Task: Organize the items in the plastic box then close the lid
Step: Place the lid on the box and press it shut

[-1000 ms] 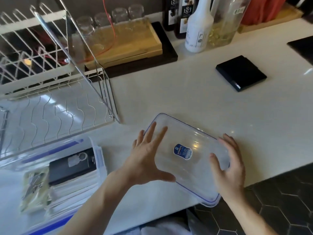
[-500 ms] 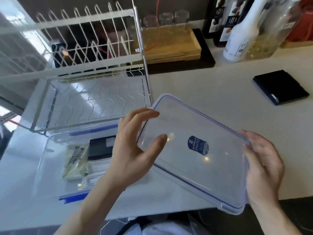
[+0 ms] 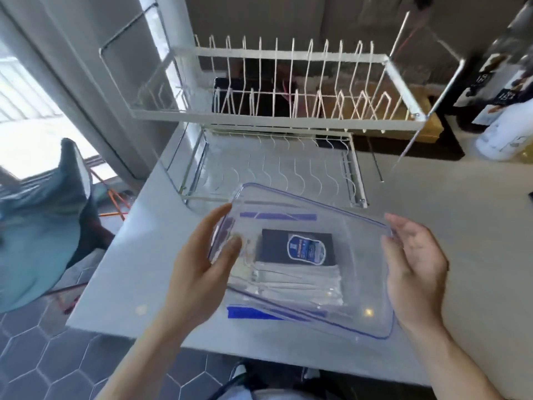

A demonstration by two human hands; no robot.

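I hold the clear plastic lid (image 3: 360, 235), edged in blue with a blue oval sticker, tilted just above the plastic box (image 3: 248, 311). My left hand (image 3: 199, 272) grips the lid's left edge, thumb on top. Along the lid's right edge my right hand (image 3: 415, 269) presses with curled fingers. Through the lid I see a black packet (image 3: 274, 246) and a stack of white packets (image 3: 300, 284) lying flat in the box. The box's blue clip flaps show at its far and near sides.
A white wire dish rack (image 3: 274, 116) stands right behind the box on the white counter (image 3: 476, 215). Bottles (image 3: 507, 111) and a wooden tray stand at the back right. The counter's left and near edges drop to a hexagon-tiled floor; a teal chair (image 3: 37, 226) is at left.
Both hands carried the lid leftward from the counter to above the box. My view swung left with it, so the black square device slid out of sight.
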